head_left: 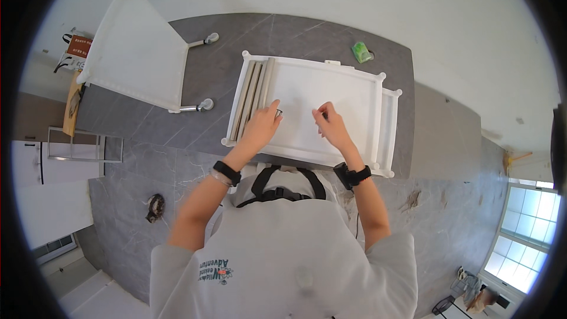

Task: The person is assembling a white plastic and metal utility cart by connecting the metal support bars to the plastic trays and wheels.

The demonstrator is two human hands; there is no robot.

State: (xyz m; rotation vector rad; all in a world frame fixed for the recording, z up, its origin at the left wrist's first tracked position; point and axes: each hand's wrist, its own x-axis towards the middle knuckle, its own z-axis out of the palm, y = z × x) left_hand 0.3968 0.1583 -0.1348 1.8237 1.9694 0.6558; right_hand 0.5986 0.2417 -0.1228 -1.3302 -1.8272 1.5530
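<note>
At the far left, a red-and-white box (80, 46) carries pale lettering on its red face, too small for me to make out. Just right of it, a white wheeled shelf (139, 53) sits tipped over on the grey table (204, 32); its uppermost wheel runs off the top of the view, and a fourth wheel cannot be seen. The person's pale grey shirt (301, 242) bears dark printed lettering with a small red motif, upside down from here. Grey-beige tubes (244, 100) lie side by side at the left end of a white tray (331, 91), their lower ends partly covered by the left hand (263, 125). Its index finger stretches out; a tiny dark piece shows at the thumb, but I can't tell whether it's gripped. The right hand (333, 125) hovers over the tray, fingers drawn in narrow, the gap too dark to show whether anything's held. A second white tray (388, 130) is mostly hidden beneath the first. Behind sits a green packet (361, 52), its markings illegible.
</note>
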